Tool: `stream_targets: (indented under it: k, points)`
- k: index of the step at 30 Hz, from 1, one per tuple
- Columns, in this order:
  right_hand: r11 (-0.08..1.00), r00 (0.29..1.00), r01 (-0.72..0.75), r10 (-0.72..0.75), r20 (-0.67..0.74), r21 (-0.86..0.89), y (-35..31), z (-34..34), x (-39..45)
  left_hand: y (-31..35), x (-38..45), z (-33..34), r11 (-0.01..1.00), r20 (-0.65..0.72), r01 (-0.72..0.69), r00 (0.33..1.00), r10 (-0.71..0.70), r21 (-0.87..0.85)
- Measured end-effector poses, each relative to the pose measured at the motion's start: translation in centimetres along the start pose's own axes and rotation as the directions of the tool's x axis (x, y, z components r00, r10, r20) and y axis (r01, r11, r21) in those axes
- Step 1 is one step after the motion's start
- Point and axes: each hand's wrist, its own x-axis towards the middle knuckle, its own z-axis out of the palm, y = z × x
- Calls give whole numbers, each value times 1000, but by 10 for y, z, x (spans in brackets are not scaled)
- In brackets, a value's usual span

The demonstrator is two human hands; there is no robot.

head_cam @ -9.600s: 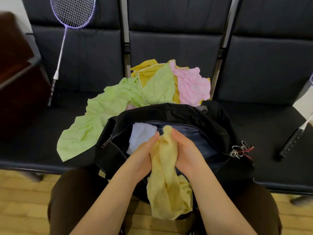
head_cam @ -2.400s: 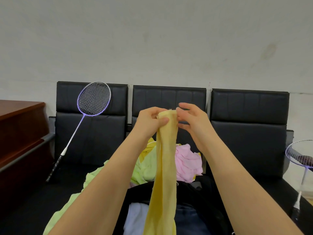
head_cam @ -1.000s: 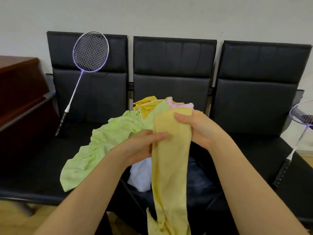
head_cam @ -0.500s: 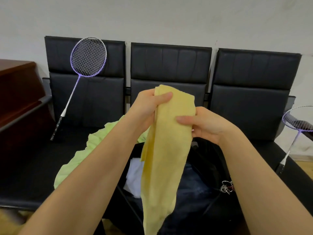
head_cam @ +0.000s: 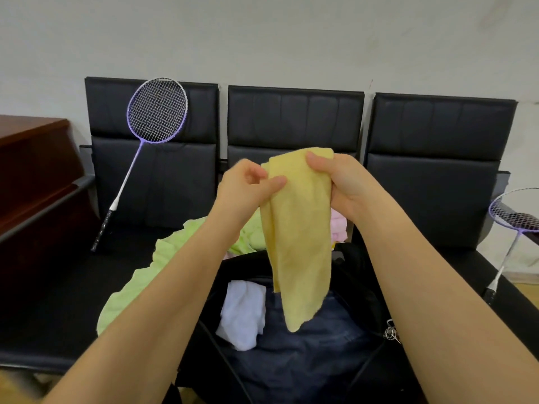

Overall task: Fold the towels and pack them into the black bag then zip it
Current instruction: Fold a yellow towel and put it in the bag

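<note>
My left hand (head_cam: 245, 188) and right hand (head_cam: 338, 185) up, fingers pinching the yellow towel's (head_cam: 297, 234) top edge, towel hanging above my open black bag (head_cam: 358, 275), green towel (head_cam: 172, 255) behind.

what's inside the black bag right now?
The open black bag shows a white cloth at its left and dark blue denim-like fabric filling the rest. The hanging yellow towel and both forearms cover parts of the opening; anything underneath is hidden.
</note>
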Motion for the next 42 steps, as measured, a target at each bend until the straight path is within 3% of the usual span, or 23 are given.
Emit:
stream_targets:
  k: [7, 13, 18, 21, 24, 27, 30, 34, 36, 39, 42]
  points:
    - [999, 998, -44, 45, -33, 29, 5, -23, -4, -2, -1, 28, 998, 70, 61, 996, -63, 31]
    - [995, 993, -97, 98, 64, -20, 17, -44, -8, 12, -3, 33, 981, 222, 83, 974, -43, -175]
    - [960, 995, -57, 32, -96, -273, 27, -45, 0, 2, 5, 34, 976, 31, -56, 998, 51, 209]
    - [922, 988, -19, -43, -150, -386, 27, -39, 3, -1, 4, 35, 982, -51, -71, 995, 81, 175]
    - [914, 968, 42, -137, -209, -403, 22, -37, 7, 3, 4, 29, 997, 17, -59, 998, 58, 56]
    - [908, 981, 112, -166, -102, -403, 11, -41, 9, 4, 8, 27, 996, 123, -66, 991, 59, 55]
    - [801, 989, 132, -145, 25, -584, 2, -40, 8, 5, 14, 27, 980, 117, -118, 988, 100, 161]
    - [689, 980, 117, -198, -31, -715, 1, -32, 8, 10, 17, 28, 887, 88, -200, 980, 180, 417]
    - [623, 978, 109, -208, -30, -775, 1, -31, 8, 13, 14, 27, 854, 118, -239, 971, 208, 462]
    - [593, 978, 143, -208, 21, -793, -2, -34, 3, 12, 14, 16, 869, 164, -248, 967, 196, 427]
    - [719, 982, 184, -159, 100, -670, -4, -37, -4, 8, 13, 7, 973, 250, -160, 961, 115, 168]
